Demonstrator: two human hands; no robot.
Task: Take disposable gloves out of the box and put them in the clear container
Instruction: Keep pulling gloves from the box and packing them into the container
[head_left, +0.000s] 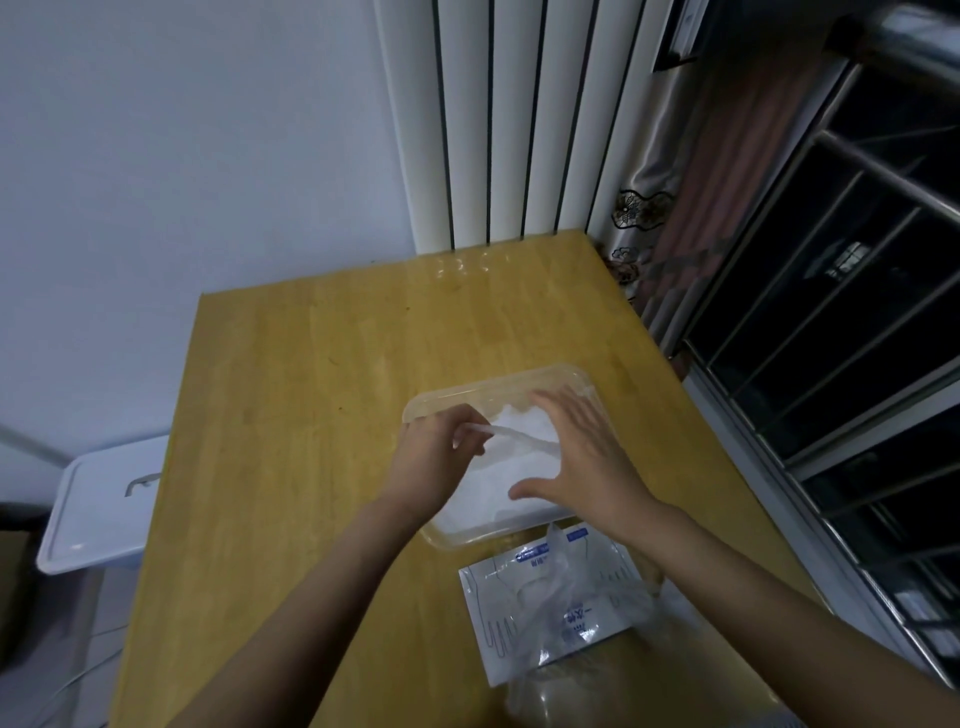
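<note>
Both hands are over the container (493, 387), which sits on the table (311, 389) just beyond the box (498, 623). Left hand (434, 462) has its fingers curled and pinches a thin twisted strand (519, 434) of glove film that stretches rightward toward the other hand. Right hand (584, 457) is flat with fingers spread and thumb out, palm down on the gloves (483, 493), gripping nothing; it looks to be pressing the heap down.

The gloves lie as a white, cloudy mass that fills most of the container floor, from the near left corner up under the right palm. By that showing, a good share of the transfer is done: the heap is already inside, and this step reads as tucking in a stray end and flattening the pile.

What is left is harder to judge. The box lies flat at the near side, almost touching the container's near wall. Some loose clear film (587, 675) lies crumpled over its right part and hangs toward the near edge. Whether that film is more gloves or only wrapping cannot be told, nor whether the box has anything left in it. If it is gloves, at least one more handful has to go across; the pinched strand also has to be laid in.
</note>
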